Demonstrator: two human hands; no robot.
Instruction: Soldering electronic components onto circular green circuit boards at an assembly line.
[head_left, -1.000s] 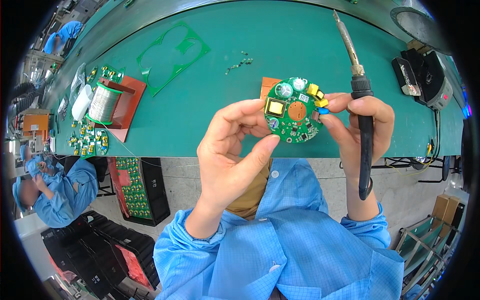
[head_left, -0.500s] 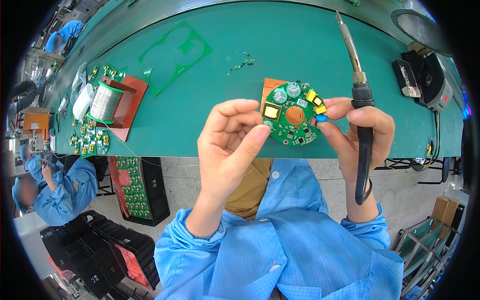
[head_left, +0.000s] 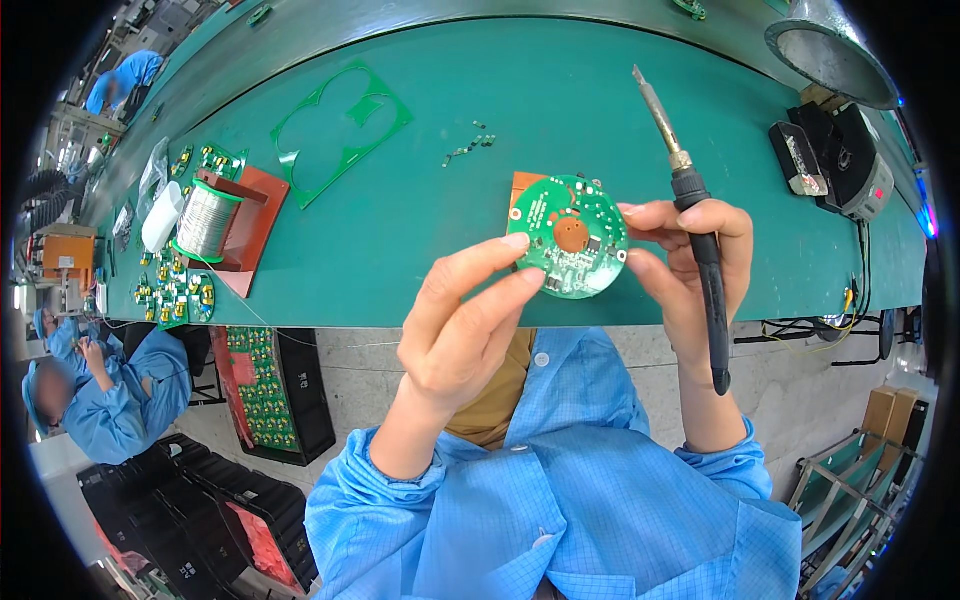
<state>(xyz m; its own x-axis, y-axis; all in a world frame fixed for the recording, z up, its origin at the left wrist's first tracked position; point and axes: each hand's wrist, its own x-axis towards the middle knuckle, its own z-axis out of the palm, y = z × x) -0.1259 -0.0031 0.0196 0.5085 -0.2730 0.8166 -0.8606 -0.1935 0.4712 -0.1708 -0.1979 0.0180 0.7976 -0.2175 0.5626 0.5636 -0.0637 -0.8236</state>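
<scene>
A round green circuit board (head_left: pixel 600 265) is held up over the bench with its solder side facing me; a brown disc shows through its centre hole. My left hand (head_left: pixel 462 320) grips its left edge between thumb and fingers. At the right edge are the fingertips of my right hand (head_left: pixel 700 260), which also holds a soldering iron (head_left: pixel 708 290), its metal tip pointing up and away. Thin solder wire runs from the spool (head_left: pixel 207 220) toward my left wrist; whether the fingers hold it is hidden. Behind the board, a brown flat piece (head_left: pixel 523 183) partly shows.
The spool sits on a reddish-brown stand (head_left: pixel 262 225) at left, beside several small boards (head_left: pixel 175 290). A green cut-out frame (head_left: pixel 340 130) and small dark bits (head_left: pixel 470 145) lie farther back. At right are a soldering station (head_left: pixel 865 165) and a metal funnel-like duct (head_left: pixel 830 60).
The circuit board has been flipped, from its component side to its solder side. My left fingers have come onto its left edge; the soldering iron has shifted slightly left and down.
</scene>
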